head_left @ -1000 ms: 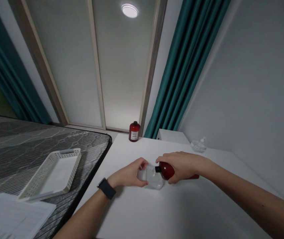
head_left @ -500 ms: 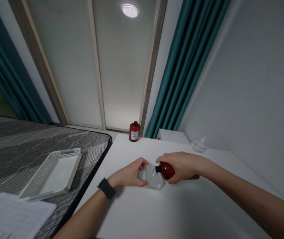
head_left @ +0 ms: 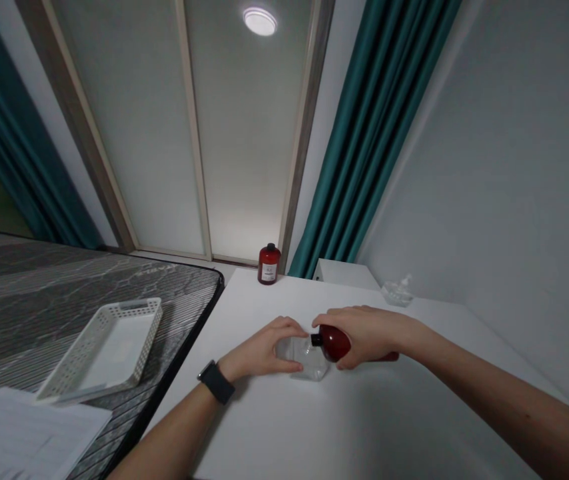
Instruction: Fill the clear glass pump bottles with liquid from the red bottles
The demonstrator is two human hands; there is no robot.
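Note:
My right hand (head_left: 372,333) is wrapped round a dark red bottle (head_left: 333,343), which it holds tipped on its side with the black neck pointing left. That neck is right at the top of a clear, see-through bottle (head_left: 313,363) standing on the white table (head_left: 274,427). My left hand (head_left: 269,350), with a dark watch on its wrist, curls thumb and fingers round the clear bottle from the left. Any liquid flowing between the two bottles is too faint to make out.
A second red bottle (head_left: 268,264) with a white label and black cap stands at the table's far edge. Another clear pump bottle (head_left: 398,291) is at the back right, by the wall. Left of the table, a white basket (head_left: 149,340) and papers (head_left: 34,433) lie on a grey mattress.
The fingers of my left hand have shifted slightly right and closed further round the clear bottle. My right hand and the tilted red bottle stay in place.

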